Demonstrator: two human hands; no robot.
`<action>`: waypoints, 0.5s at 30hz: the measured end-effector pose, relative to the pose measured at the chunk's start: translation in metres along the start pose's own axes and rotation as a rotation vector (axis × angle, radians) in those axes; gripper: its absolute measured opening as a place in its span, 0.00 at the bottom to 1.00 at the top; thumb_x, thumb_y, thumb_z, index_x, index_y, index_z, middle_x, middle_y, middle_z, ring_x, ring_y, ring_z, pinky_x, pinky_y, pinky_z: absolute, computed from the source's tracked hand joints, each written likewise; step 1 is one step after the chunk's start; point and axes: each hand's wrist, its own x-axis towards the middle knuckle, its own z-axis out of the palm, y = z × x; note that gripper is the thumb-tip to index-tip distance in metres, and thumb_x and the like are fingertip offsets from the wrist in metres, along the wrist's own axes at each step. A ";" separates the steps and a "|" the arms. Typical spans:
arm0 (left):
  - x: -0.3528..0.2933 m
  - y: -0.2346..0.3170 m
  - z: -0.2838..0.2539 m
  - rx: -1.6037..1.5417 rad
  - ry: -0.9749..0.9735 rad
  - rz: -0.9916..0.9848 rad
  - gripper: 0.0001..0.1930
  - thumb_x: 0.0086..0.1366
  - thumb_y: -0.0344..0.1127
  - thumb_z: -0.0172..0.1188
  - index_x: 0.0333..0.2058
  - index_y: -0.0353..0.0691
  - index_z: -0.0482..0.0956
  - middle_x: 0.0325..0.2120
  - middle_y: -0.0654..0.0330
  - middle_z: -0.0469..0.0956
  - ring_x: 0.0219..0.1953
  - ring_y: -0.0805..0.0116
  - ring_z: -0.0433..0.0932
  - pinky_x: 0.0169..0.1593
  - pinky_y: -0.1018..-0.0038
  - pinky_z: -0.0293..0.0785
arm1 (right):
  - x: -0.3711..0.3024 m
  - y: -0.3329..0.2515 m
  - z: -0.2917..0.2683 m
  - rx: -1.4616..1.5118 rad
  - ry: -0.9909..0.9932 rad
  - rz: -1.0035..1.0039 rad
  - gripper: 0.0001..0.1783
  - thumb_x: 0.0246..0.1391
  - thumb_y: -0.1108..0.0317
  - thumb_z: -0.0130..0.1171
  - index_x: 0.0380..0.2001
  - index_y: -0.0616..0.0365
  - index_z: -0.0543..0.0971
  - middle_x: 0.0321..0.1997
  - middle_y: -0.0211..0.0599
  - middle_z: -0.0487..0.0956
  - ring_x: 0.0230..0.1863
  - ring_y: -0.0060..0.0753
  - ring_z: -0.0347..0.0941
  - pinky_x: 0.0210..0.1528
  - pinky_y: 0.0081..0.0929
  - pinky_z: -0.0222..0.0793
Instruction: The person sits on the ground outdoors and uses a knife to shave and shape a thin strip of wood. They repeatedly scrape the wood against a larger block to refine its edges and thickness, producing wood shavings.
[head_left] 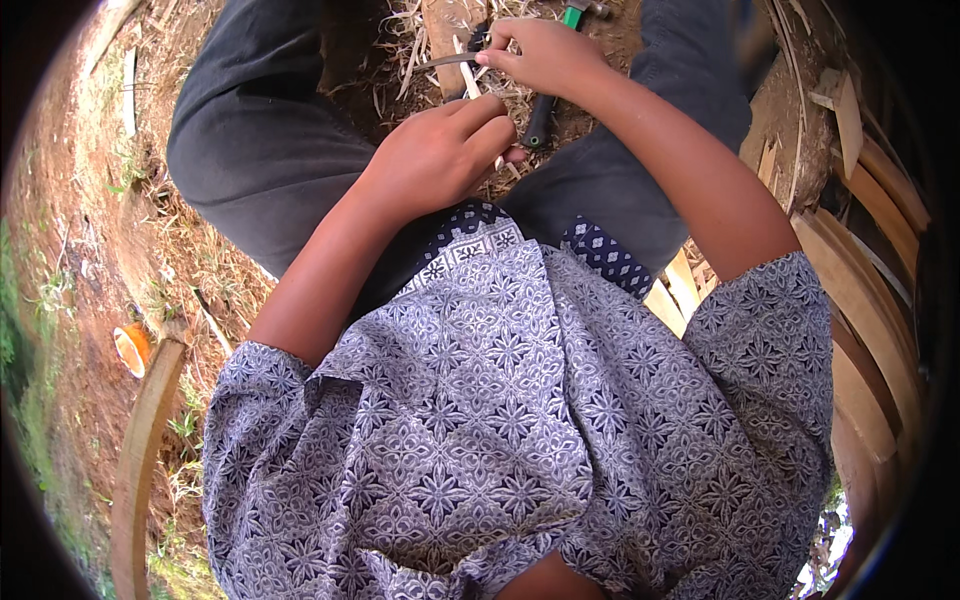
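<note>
My right hand [545, 55] is closed around a knife, its handle hidden in the fingers. The curved blade [447, 61] points left and crosses a thin pale strip of wood [466, 78]. That strip is gripped in my left hand [445, 150], lower and nearer to me, with a short end showing below the fingers. Behind the strip lies a flat piece of wood [440, 30] on the ground between my legs. A hammer with a green neck [573, 16] and black handle [538, 122] lies partly under my right hand and wrist.
Shavings [405, 40] litter the soil between my dark-trousered legs. Curved wooden planks [865, 330] are stacked on the right. On the left stand a wooden post [150, 450] and an orange bowl-shaped object [131, 349] on bare earth.
</note>
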 end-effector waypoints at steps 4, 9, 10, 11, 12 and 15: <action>0.000 0.003 0.002 -0.009 0.006 -0.008 0.12 0.63 0.39 0.66 0.34 0.40 0.73 0.34 0.58 0.74 0.33 0.55 0.80 0.35 0.61 0.77 | 0.022 0.001 0.021 0.043 0.025 0.113 0.23 0.61 0.40 0.61 0.37 0.49 0.81 0.31 0.37 0.84 0.36 0.41 0.82 0.38 0.44 0.74; 0.001 0.010 0.004 -0.026 0.036 -0.012 0.10 0.62 0.37 0.66 0.35 0.42 0.73 0.34 0.59 0.74 0.33 0.54 0.81 0.34 0.61 0.78 | 0.029 0.049 0.033 0.181 0.173 -0.184 0.24 0.60 0.41 0.63 0.34 0.53 0.83 0.30 0.38 0.83 0.34 0.34 0.81 0.37 0.38 0.74; -0.001 0.006 0.004 -0.034 0.023 -0.011 0.10 0.62 0.37 0.66 0.35 0.42 0.73 0.34 0.59 0.74 0.33 0.54 0.81 0.34 0.61 0.78 | 0.024 0.044 0.025 0.203 0.207 -0.281 0.24 0.60 0.41 0.64 0.33 0.54 0.83 0.29 0.37 0.82 0.33 0.32 0.80 0.37 0.36 0.73; -0.002 0.004 0.004 -0.043 0.010 -0.009 0.10 0.62 0.36 0.66 0.35 0.42 0.73 0.34 0.59 0.74 0.33 0.54 0.81 0.34 0.61 0.78 | 0.014 0.043 0.014 0.249 0.019 -0.166 0.24 0.59 0.42 0.65 0.32 0.55 0.82 0.26 0.33 0.80 0.30 0.28 0.76 0.35 0.34 0.71; -0.003 0.002 0.001 -0.042 0.011 -0.018 0.10 0.62 0.35 0.67 0.34 0.42 0.73 0.35 0.58 0.74 0.33 0.54 0.81 0.34 0.61 0.78 | 0.003 0.031 0.002 0.220 -0.019 -0.163 0.24 0.60 0.42 0.65 0.32 0.55 0.81 0.26 0.32 0.79 0.29 0.28 0.74 0.34 0.34 0.70; -0.004 0.000 0.001 -0.037 0.015 -0.019 0.12 0.61 0.33 0.69 0.33 0.40 0.72 0.35 0.58 0.75 0.33 0.54 0.80 0.34 0.61 0.77 | -0.022 0.014 -0.018 0.164 -0.090 -0.145 0.24 0.60 0.43 0.65 0.31 0.55 0.80 0.24 0.31 0.78 0.27 0.29 0.73 0.32 0.36 0.69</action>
